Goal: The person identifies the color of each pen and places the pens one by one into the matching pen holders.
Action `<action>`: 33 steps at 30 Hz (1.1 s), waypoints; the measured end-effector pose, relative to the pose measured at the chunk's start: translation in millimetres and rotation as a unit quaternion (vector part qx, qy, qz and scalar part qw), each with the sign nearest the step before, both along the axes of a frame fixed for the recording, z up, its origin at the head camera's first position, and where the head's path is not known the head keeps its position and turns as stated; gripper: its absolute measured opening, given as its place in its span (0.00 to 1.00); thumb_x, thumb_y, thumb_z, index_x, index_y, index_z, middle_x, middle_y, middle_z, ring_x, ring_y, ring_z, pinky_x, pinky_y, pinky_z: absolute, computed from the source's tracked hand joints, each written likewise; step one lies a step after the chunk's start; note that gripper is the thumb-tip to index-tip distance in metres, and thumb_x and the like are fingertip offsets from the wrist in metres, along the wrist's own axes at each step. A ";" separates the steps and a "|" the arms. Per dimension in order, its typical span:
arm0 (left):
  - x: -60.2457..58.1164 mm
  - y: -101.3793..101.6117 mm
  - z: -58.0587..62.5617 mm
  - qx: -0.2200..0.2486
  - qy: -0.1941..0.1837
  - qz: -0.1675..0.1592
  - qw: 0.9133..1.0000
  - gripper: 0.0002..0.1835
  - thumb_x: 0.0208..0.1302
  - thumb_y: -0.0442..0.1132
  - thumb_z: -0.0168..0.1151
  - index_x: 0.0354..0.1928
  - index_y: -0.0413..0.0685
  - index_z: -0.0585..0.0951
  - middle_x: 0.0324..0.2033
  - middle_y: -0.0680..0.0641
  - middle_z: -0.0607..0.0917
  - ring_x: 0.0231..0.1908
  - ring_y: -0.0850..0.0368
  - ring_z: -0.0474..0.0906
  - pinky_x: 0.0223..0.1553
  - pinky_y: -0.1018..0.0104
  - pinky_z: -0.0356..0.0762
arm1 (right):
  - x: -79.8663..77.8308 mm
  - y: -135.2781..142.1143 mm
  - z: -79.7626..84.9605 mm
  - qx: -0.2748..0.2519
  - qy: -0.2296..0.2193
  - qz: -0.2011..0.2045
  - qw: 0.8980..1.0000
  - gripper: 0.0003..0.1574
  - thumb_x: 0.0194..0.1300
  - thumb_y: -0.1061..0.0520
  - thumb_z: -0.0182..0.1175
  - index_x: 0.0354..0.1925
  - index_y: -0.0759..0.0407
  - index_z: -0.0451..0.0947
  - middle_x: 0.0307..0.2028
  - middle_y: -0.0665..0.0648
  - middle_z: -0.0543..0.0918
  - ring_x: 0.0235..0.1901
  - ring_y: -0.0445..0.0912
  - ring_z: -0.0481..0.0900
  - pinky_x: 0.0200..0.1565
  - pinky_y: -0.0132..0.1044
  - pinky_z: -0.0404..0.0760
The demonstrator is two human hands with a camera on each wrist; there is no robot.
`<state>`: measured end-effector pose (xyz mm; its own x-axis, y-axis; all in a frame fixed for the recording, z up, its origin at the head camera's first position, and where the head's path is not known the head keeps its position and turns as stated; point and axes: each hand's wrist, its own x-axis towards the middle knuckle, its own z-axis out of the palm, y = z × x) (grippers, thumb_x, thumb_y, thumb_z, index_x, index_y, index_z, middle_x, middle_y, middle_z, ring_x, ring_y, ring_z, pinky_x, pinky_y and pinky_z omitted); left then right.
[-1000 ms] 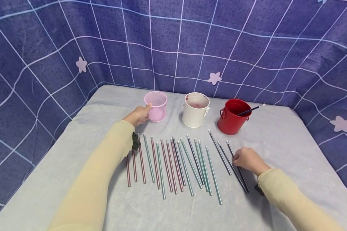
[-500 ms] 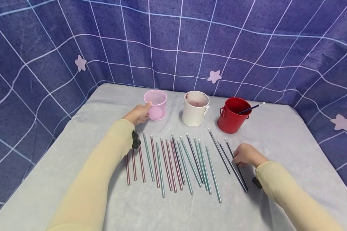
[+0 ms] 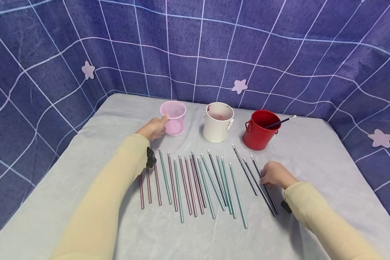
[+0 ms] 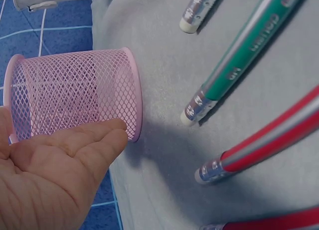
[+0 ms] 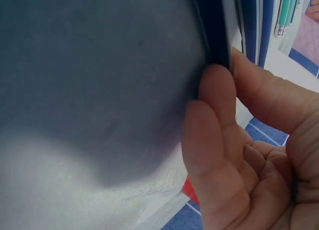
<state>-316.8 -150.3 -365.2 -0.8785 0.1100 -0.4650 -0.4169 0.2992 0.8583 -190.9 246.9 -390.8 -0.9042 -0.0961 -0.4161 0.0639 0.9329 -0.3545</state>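
Note:
My left hand [image 3: 152,128] holds the side of a pink mesh pencil cup [image 3: 174,125], thumb at the rim and fingers laid along the mesh wall [image 4: 75,90]. Over on the right, my right hand [image 3: 276,175] pinches a dark blue pencil [image 3: 256,168] between thumb and forefinger; the pencil lies along the cloth, eraser end pointing away. Two more dark blue pencils lie just left of it, one of them very near at its lower end. A red bucket [image 3: 256,139] behind this hand holds one dark blue pencil [image 3: 281,122], leaning out to the right.
A white bucket [image 3: 214,126] stands between the pink cup and the red bucket. Several red, green and dark blue pencils lie in a row across the grey cloth [image 3: 195,242], eraser ends away. A purple-blue gridded cloth [image 3: 188,39] hangs behind.
The head view has shifted slightly. Both hands stay at almost the same places, the left on the pink cup and the right on the dark blue pencil.

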 end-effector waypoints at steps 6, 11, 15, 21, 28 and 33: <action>-1.2 0.5 -0.1 0.001 -0.002 -0.003 1.000 0.39 0.76 0.56 0.31 0.72 0.30 0.40 0.68 0.25 0.53 0.69 0.38 0.53 0.69 0.50 0.53 | -2.4 1.4 0.7 0.002 -0.007 -0.005 1.000 0.13 0.52 0.65 0.69 0.35 0.74 0.80 0.22 0.57 0.81 0.21 0.44 0.80 0.31 0.40 0.82; -3.0 2.2 -0.9 -0.002 0.001 -0.007 1.000 0.39 0.76 0.56 0.30 0.72 0.30 0.41 0.68 0.25 0.53 0.69 0.38 0.53 0.69 0.50 0.53 | -2.9 3.5 1.2 0.007 -0.005 0.001 1.000 0.12 0.52 0.65 0.68 0.35 0.74 0.80 0.22 0.57 0.80 0.21 0.45 0.80 0.29 0.40 0.81; -2.8 1.9 -0.2 0.001 0.006 -0.004 1.000 0.39 0.76 0.56 0.31 0.72 0.30 0.41 0.68 0.25 0.53 0.69 0.38 0.53 0.69 0.50 0.53 | -1.7 3.3 2.5 0.009 0.010 0.008 1.000 0.11 0.52 0.66 0.68 0.33 0.73 0.79 0.20 0.57 0.79 0.20 0.45 0.79 0.27 0.39 0.80; -1.7 -4.0 -0.6 -0.001 0.002 0.000 1.000 0.39 0.76 0.55 0.30 0.72 0.29 0.39 0.68 0.25 0.53 0.69 0.38 0.53 0.69 0.50 0.52 | -3.2 -0.8 2.1 0.000 -0.001 0.018 1.000 0.10 0.53 0.65 0.68 0.34 0.72 0.81 0.20 0.55 0.80 0.20 0.44 0.78 0.29 0.39 0.80; -1.2 -2.5 -0.8 0.005 0.001 -0.007 1.000 0.40 0.76 0.56 0.31 0.71 0.29 0.38 0.68 0.25 0.53 0.69 0.38 0.53 0.69 0.50 0.52 | -4.8 2.0 0.0 -0.020 -0.022 -0.007 1.000 0.11 0.54 0.64 0.67 0.35 0.71 0.81 0.22 0.56 0.80 0.21 0.44 0.78 0.29 0.38 0.81; -1.1 -1.3 -0.1 0.003 0.000 -0.002 1.000 0.39 0.76 0.55 0.32 0.71 0.29 0.38 0.68 0.25 0.53 0.69 0.38 0.53 0.69 0.50 0.53 | -2.8 1.6 -0.1 -0.034 -0.026 -0.018 0.999 0.11 0.56 0.65 0.65 0.37 0.72 0.80 0.23 0.56 0.80 0.21 0.44 0.78 0.29 0.38 0.82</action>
